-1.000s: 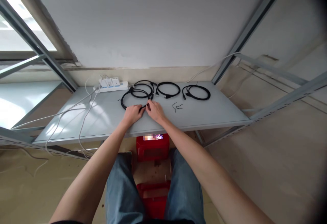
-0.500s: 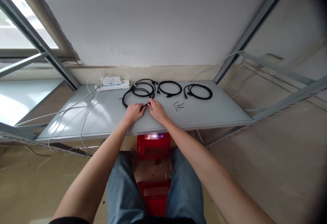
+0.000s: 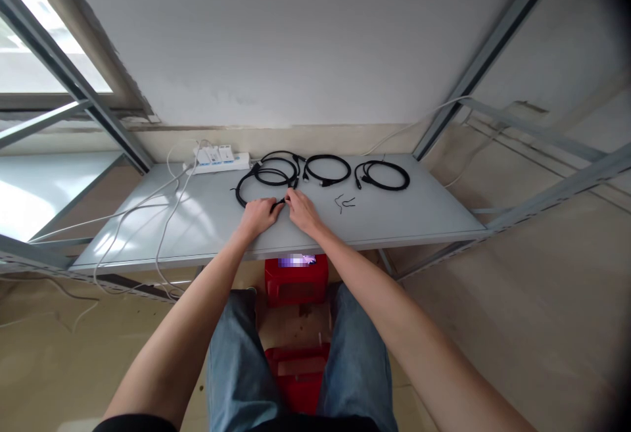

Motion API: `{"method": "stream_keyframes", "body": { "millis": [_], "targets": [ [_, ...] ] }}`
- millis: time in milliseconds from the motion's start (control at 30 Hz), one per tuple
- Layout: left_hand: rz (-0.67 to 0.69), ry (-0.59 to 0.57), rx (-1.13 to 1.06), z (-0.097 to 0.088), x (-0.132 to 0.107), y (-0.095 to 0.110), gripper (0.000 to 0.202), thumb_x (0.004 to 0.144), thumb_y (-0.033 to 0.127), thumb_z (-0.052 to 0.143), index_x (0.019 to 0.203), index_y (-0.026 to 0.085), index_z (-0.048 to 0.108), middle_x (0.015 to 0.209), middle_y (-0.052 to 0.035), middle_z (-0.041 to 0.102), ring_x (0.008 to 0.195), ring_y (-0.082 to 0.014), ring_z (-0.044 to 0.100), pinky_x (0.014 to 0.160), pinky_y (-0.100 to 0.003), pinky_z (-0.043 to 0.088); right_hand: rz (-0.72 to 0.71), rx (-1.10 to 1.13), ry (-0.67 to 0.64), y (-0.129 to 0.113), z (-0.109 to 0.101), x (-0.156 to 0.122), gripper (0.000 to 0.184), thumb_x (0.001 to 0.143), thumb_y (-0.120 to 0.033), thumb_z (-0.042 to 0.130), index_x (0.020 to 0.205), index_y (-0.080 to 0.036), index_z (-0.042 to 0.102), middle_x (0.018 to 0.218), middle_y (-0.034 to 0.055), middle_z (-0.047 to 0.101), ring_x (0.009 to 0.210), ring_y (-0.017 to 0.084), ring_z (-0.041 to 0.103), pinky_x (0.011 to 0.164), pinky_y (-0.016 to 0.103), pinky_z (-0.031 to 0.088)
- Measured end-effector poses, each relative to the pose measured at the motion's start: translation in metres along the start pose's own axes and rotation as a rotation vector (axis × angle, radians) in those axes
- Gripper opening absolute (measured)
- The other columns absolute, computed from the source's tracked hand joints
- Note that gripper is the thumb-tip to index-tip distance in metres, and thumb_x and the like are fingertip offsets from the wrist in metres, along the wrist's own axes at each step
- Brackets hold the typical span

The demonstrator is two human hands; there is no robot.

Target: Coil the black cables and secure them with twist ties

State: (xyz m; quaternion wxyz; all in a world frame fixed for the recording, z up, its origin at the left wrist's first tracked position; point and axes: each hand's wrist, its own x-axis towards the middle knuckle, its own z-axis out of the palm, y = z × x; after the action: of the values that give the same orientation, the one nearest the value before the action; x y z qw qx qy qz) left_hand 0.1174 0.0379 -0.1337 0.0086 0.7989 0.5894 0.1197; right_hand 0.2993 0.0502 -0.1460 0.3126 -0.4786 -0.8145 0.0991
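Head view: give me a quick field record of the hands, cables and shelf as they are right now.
left hand: pinching the near run of the black cable, resting on the shelf
right hand: fingertips on the same cable, close beside the left hand
black cable: loose loop lying behind both hands
middle coil: wound, at back, untouched
right coil: wound, at back, untouched
twist ties: small dark pieces, right of the right hand
power strip: white, back left
white leads: trail off the shelf's left front
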Motion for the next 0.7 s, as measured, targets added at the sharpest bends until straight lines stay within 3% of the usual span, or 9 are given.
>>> {"method": "stream_keyframes", "body": {
  "millis": [533,700],
  "targets": [
    [0.007,0.008,0.002,-0.0002,0.0,0.0003,0.049,0.108,0.053,0.038,0.112,0.022,0.076,0.11,-0.0151,0.081,0.105,-0.0323,0.074,0.081,-0.036,0.048,0.004,0.021,0.01,0.0004,0.0009,-0.0007,0.02,0.103,-0.009,0.045,0.11,-0.021,0.061,0.11,0.01,0.069,0.106,0.025,0.062,0.089,0.033,0.047],
    [-0.003,-0.004,0.003,-0.0015,-0.0006,0.0011,0.046,0.108,0.05,0.04,0.112,0.022,0.076,0.112,-0.0154,0.08,0.106,-0.0318,0.074,0.083,-0.036,0.049,0.001,-0.008,0.02,-0.0049,-0.002,-0.0005,0.013,0.104,-0.015,0.051,0.105,-0.021,0.063,0.105,0.0091,0.07,0.102,0.024,0.062,0.089,0.033,0.047]
  ]
}}
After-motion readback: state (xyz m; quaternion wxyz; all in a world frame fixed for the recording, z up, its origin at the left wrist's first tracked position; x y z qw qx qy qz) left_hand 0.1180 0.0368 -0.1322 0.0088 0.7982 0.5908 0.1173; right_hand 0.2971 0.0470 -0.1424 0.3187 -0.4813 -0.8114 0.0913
